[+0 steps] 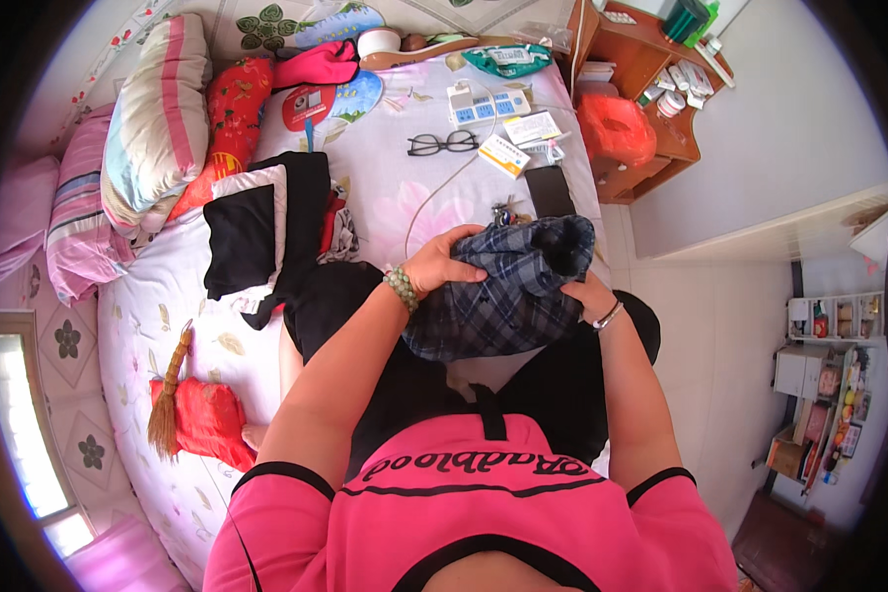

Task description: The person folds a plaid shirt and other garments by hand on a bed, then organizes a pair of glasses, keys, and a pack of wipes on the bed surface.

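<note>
A dark blue and grey plaid shirt is bundled above my lap, its collar opening turned toward the upper right. My left hand grips its left side, with the thumb lying across the cloth. At the right edge, just below the collar, my right hand holds the fabric; some of its fingers are hidden behind the shirt. Left of my knee lies a pile of clothes with a black and pale pink garment on top. A red and patterned cloth shows beside that pile.
Eyeglasses, a power strip, medicine boxes, a black phone and keys lie on the bed. A small straw broom rests by a red cloth bundle. Pillows line the left; a wooden cabinet stands right.
</note>
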A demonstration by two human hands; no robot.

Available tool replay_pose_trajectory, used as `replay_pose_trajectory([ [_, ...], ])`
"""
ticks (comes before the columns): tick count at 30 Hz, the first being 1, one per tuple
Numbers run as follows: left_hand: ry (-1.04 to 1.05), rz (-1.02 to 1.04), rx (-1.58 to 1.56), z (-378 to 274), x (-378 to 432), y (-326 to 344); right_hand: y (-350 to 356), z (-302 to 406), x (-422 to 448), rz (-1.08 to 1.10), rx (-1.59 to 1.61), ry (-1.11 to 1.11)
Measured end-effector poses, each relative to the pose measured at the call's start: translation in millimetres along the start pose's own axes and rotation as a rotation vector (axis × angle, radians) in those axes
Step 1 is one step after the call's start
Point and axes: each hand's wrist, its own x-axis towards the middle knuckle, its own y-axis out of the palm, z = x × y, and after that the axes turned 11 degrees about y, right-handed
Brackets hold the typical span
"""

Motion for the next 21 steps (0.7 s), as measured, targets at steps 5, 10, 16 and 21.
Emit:
replay_pose_trajectory([
  [5, 0.215, 0.043, 0.192, -30.0, 30.1, -23.5, 26.9, 50.0, 12.6, -0.348, 0.062, 0.002],
  [10, 0.597, -0.728, -0.021, -30.3, 84.6, -112.3, 32.7, 157.2, 18.1, -0.429, -0.140, -0.389],
  [16, 0.016, -0.394, 1.614, 92.9, 92.3, -81.8, 29.7, 292.0, 80.0, -0.398, -0.105, -0.729],
  [21, 0.090, -0.466, 1.672, 86.2, 95.2, -73.3, -1.7, 368.5, 172.4, -0.111, 0.081, -0.689],
])
